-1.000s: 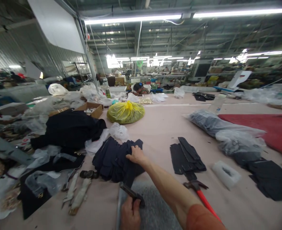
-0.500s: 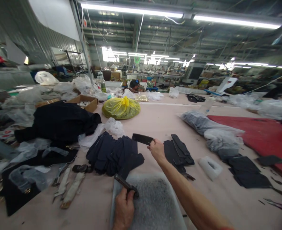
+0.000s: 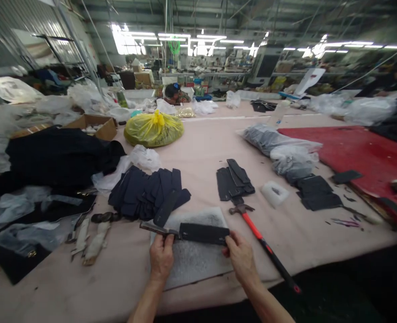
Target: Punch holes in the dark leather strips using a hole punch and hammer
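Note:
My left hand [image 3: 162, 256] is closed on a dark bar-shaped metal tool [image 3: 156, 229], whose exact kind I cannot make out. In my right hand [image 3: 240, 253] the fingers pinch the right end of a black rectangular strip [image 3: 203, 233]. The strip's left end meets or overlaps the tool near my left fingertips. Both are over a worn pale board [image 3: 198, 264]. Just beyond lies a fanned pile of dark navy pieces [image 3: 144, 193], one long piece reaching onto the board. A claw hammer [image 3: 262, 242] with a red and black handle lies right of my right hand.
Wrapped-handle tools [image 3: 94, 242] and a black garment [image 3: 60, 157] lie left. Farther back are a yellow bag [image 3: 154, 130] and a cardboard box [image 3: 102, 128]. Dark pieces [image 3: 234, 181], a white block [image 3: 275, 194] and a red sheet [image 3: 333, 148] lie right. A person [image 3: 176, 94] sits beyond.
My right hand has brought the black strip down and toward me, against the tool in my left hand. The view has tilted down, and the whole hammer now shows.

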The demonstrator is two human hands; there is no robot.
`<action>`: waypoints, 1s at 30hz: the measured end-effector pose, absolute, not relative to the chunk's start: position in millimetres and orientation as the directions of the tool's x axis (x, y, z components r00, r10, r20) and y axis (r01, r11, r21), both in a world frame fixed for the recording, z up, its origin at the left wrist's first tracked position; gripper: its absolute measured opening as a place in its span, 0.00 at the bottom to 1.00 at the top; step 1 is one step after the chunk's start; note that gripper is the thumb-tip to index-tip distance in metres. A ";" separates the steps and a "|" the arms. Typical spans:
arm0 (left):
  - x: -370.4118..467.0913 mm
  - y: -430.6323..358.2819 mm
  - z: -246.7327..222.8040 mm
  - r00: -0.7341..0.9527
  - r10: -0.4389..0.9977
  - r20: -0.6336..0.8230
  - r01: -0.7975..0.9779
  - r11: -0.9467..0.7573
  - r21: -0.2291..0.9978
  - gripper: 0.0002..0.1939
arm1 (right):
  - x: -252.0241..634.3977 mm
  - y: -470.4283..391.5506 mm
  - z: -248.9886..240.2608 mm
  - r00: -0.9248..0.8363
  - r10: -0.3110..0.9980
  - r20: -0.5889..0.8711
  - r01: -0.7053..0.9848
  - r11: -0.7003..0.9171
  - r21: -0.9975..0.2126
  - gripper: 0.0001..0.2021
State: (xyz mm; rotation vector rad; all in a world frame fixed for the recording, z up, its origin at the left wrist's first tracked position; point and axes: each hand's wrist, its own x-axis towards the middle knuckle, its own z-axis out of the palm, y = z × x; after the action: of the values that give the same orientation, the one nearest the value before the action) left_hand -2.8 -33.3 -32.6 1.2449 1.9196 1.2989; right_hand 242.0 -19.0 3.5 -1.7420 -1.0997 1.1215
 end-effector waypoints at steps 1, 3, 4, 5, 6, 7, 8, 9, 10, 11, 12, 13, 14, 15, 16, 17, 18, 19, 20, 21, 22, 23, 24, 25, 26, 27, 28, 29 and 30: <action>-3.5 -34.6 -33.2 -0.465 0.882 0.075 0.398 0.132 0.908 0.20 | 250.1 -8.4 9.5 0.191 0.961 -0.199 0.394 -0.261 -0.881 0.19; -4.7 -36.4 -34.4 -0.491 0.869 0.068 0.382 0.144 0.913 0.21 | 259.9 16.2 21.6 0.041 0.993 -0.115 0.610 -0.116 -0.784 0.20; -5.0 -36.9 -34.9 -0.497 0.865 0.066 0.377 0.147 0.914 0.21 | 260.3 28.4 26.2 -0.042 0.994 -0.105 0.663 -0.051 -0.747 0.19; -5.2 -37.0 -35.2 -0.497 0.865 0.064 0.378 0.149 0.914 0.21 | 257.1 39.7 29.3 -0.121 0.987 -0.110 0.685 0.003 -0.728 0.18; -5.2 -36.9 -35.3 -0.490 0.870 0.063 0.384 0.150 0.911 0.21 | 250.5 49.6 30.4 -0.184 0.976 -0.118 0.686 0.041 -0.726 0.16; -5.0 -36.5 -35.3 -0.479 0.876 0.063 0.395 0.150 0.906 0.21 | 240.9 58.0 29.7 -0.232 0.965 -0.123 0.680 0.071 -0.730 0.15; -4.7 -36.1 -35.1 -0.465 0.883 0.063 0.407 0.150 0.901 0.21 | 229.0 64.7 27.6 -0.275 0.953 -0.124 0.680 0.102 -0.726 0.14; -4.4 -35.7 -35.0 -0.450 0.891 0.065 0.420 0.148 0.895 0.21 | 215.7 69.8 24.6 -0.308 0.944 -0.122 0.683 0.130 -0.719 0.13; -4.1 -35.2 -34.9 -0.439 0.896 0.068 0.436 0.146 0.888 0.21 | 202.0 73.2 21.2 -0.328 0.938 -0.117 0.688 0.152 -0.710 0.11; -3.8 -34.8 -35.0 -0.436 0.897 0.074 0.451 0.146 0.881 0.20 | 189.1 75.0 18.0 -0.338 0.935 -0.109 0.694 0.169 -0.700 0.10; -3.6 -34.5 -35.2 -0.436 0.896 0.083 0.462 0.144 0.875 0.20 | 177.8 75.3 15.4 -0.339 0.936 -0.098 0.701 0.182 -0.689 0.10; -3.5 -34.3 -35.5 -0.438 0.894 0.092 0.469 0.139 0.872 0.20 | 169.0 74.2 13.7 -0.335 0.938 -0.085 0.710 0.191 -0.678 0.09; -3.4 -34.1 -35.9 -0.440 0.892 0.101 0.471 0.134 0.872 0.20 | 163.2 71.7 13.1 -0.328 0.942 -0.072 0.718 0.199 -0.668 0.10; -3.2 -34.1 -36.1 -0.442 0.891 0.106 0.470 0.130 0.873 0.20 | 160.5 67.8 13.2 -0.317 0.947 -0.057 0.726 0.204 -0.657 0.10; -2.9 -34.0 -36.1 -0.443 0.890 0.106 0.465 0.126 0.877 0.19 | 160.9 62.6 14.0 -0.304 0.952 -0.043 0.734 0.205 -0.647 0.11; -2.4 -33.9 -35.6 -0.441 0.891 0.103 0.459 0.125 0.880 0.19 | 163.8 56.0 15.1 -0.290 0.956 -0.033 0.741 0.203 -0.641 0.13; -1.6 -33.5 -34.5 -0.440 0.893 0.099 0.455 0.127 0.881 0.19 | 168.6 47.9 16.0 -0.285 0.958 -0.020 0.747 0.209 -0.632 0.14; -0.8 -32.7 -32.8 -0.439 0.893 0.096 0.456 0.129 0.880 0.19 | 174.5 38.4 16.3 -0.295 0.955 0.000 0.752 0.233 -0.617 0.15; 0.2 -31.3 -30.5 -0.440 0.892 0.101 0.463 0.129 0.877 0.18 | 180.6 27.5 15.7 -0.323 0.946 0.027 0.757 0.275 -0.593 0.16; 1.2 -29.2 -27.8 -0.441 0.890 0.114 0.473 0.123 0.872 0.18 | 186.2 15.5 13.9 -0.366 0.929 0.058 0.758 0.333 -0.561 0.19; 2.2 -26.2 -24.9 -0.440 0.888 0.135 0.489 0.110 0.866 0.17 | 190.6 2.8 10.8 -0.415 0.906 0.084 0.755 0.395 -0.523 0.23; 3.0 -22.5 -21.9 -0.432 0.888 0.159 0.506 0.094 0.857 0.17 | 193.5 -10.2 6.6 -0.461 0.881 0.104 0.750 0.450 -0.485 0.27; 3.7 -18.1 -19.1 -0.418 0.890 0.181 0.524 0.074 0.849 0.16 | 194.7 -22.7 1.5 -0.493 0.862 0.114 0.748 0.487 -0.451 0.31; 4.3 -13.2 -16.8 -0.399 0.895 0.198 0.538 0.053 0.841 0.15 | 194.1 -34.4 -4.0 -0.505 0.855 0.115 0.752 0.502 -0.428 0.33; 4.8 -8.2 -15.1 -0.376 0.903 0.209 0.548 0.035 0.835 0.15 | 192.0 -44.9 -9.7 -0.503 0.857 0.115 0.761 0.502 -0.411 0.34; 5.4 -3.3 -14.1 -0.354 0.910 0.215 0.557 0.021 0.830 0.14 | 188.8 -53.8 -15.0 -0.489 0.864 0.118 0.775 0.492 -0.396 0.35; 5.9 1.2 -13.6 -0.336 0.916 0.219 0.564 0.009 0.826 0.13 | 184.8 -61.3 -19.9 -0.468 0.875 0.125 0.790 0.477 -0.384 0.35; 6.6 4.8 -13.7 -0.320 0.921 0.220 0.568 0.000 0.823 0.13 | 180.4 -67.2 -24.1 -0.445 0.886 0.132 0.804 0.460 -0.376 0.35; 7.4 7.4 -14.3 -0.305 0.927 0.220 0.569 -0.008 0.822 0.13 | 176.1 -71.9 -27.5 -0.421 0.896 0.139 0.817 0.441 -0.372 0.35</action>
State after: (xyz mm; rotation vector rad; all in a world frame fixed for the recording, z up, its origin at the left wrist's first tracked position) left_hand 7.4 7.4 -14.3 1.5471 1.8853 1.2400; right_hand 176.1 -71.9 -27.5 -1.4678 -2.3818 0.3554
